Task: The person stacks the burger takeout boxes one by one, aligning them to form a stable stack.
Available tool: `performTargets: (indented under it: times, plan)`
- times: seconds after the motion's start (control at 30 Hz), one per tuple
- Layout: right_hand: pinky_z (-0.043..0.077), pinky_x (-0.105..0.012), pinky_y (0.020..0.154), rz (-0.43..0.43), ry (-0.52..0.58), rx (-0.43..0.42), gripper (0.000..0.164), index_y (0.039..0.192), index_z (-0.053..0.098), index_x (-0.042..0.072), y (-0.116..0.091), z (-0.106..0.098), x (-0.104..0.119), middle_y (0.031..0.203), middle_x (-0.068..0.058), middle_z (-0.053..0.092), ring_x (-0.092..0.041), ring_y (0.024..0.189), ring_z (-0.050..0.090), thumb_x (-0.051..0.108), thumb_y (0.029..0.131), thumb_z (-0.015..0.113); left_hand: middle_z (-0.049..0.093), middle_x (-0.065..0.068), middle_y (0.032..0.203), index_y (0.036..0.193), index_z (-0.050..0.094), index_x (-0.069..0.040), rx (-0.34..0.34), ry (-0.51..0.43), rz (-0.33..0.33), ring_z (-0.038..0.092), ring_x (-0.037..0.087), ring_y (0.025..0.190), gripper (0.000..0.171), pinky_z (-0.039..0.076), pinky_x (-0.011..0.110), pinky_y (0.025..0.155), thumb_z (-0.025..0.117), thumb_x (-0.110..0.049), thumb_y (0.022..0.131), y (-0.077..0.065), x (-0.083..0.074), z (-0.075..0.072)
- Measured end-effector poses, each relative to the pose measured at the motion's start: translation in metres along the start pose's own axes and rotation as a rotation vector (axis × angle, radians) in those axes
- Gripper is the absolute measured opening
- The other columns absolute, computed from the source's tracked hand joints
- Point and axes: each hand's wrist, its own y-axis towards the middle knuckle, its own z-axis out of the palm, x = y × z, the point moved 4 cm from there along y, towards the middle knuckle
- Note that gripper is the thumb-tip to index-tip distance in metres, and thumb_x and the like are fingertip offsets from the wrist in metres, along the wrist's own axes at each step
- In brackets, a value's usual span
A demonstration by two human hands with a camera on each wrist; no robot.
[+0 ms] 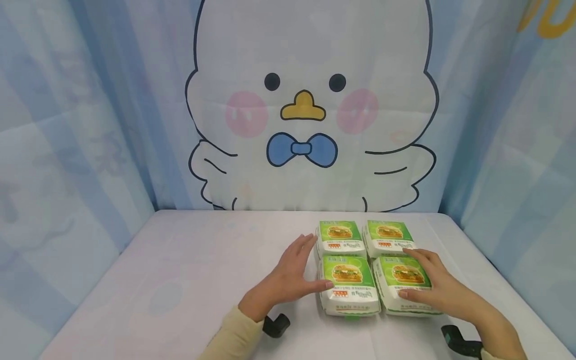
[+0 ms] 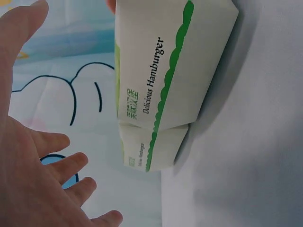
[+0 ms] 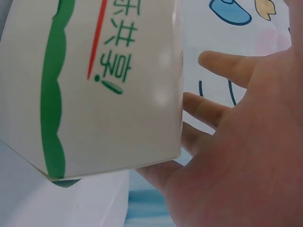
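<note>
Four-square on the table, in two rows, stand white-and-green paper hamburger boxes: front left (image 1: 352,299), front right (image 1: 402,274), back left (image 1: 340,239) and back right (image 1: 388,235). Spread fingers mark my left hand (image 1: 288,277) at the left side of the boxes, its thumb tip overlapping the front left box's edge. In the left wrist view its palm faces a box side (image 2: 165,71) across a gap. My right hand (image 1: 443,290) reaches over the front right box with extended fingers. The right wrist view shows them loosely bent beside a box wall (image 3: 137,118).
The boxes stand on the right half of a white-covered table (image 1: 180,280). Behind it hangs a curtain (image 1: 306,185) with a cartoon bird. Further curtains (image 1: 58,150) flank both sides. Black wrist mounts (image 1: 276,326) show below the hands.
</note>
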Motion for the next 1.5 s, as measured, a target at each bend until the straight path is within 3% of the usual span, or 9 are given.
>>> performTargets:
  times: [0.37,0.63,0.9,1.2,1.5]
  plan:
    - [0.042,-0.073,0.088,0.005,-0.023,0.039,0.095,0.152,0.029,0.004,-0.004,0.002,-0.006,0.149,-0.032,0.018,-0.053,0.126,0.034,0.041,0.080,0.079,0.018,0.004,0.165,0.159,0.014,-0.025,0.090,-0.054,0.060,0.023,0.025,0.151,0.110,0.033,0.053,0.119,0.075,-0.063,0.077,0.000,-0.005,0.016]
    - [0.042,-0.074,0.088,0.007,-0.009,0.075,0.098,0.153,0.025,0.003,-0.004,0.004,-0.010,0.150,-0.035,0.010,-0.057,0.127,0.030,0.039,0.080,0.079,0.020,0.003,0.163,0.158,0.017,-0.028,0.123,-0.105,0.039,0.028,0.023,0.148,0.113,0.036,0.052,0.117,0.082,-0.059,0.071,-0.001,-0.003,0.024]
    - [0.039,-0.074,0.091,0.020,0.017,0.092,0.101,0.154,0.024,0.003,-0.002,0.005,-0.011,0.153,-0.035,0.006,-0.058,0.130,0.026,0.040,0.079,0.080,0.019,-0.001,0.162,0.159,0.017,-0.028,0.153,-0.076,0.043,0.030,0.021,0.147,0.114,0.036,0.046,0.118,0.082,-0.059,0.071,0.000,-0.003,0.030]
    - [0.039,-0.075,0.090,0.031,0.009,0.095,0.103,0.154,0.022,0.004,-0.004,0.008,-0.013,0.153,-0.035,0.006,-0.059,0.130,0.026,0.042,0.078,0.081,0.024,0.004,0.158,0.158,0.018,-0.021,0.135,-0.040,0.094,0.037,0.020,0.143,0.111,0.038,0.041,0.117,0.083,-0.051,0.074,0.001,-0.005,0.030]
    - [0.042,-0.074,0.088,0.023,0.005,0.104,0.105,0.155,0.022,0.004,-0.003,0.009,-0.014,0.153,-0.034,0.005,-0.060,0.130,0.028,0.042,0.077,0.081,0.026,0.002,0.160,0.159,0.017,-0.023,0.145,-0.027,0.082,0.038,0.019,0.143,0.112,0.039,0.040,0.116,0.080,-0.059,0.073,-0.001,-0.004,0.029]
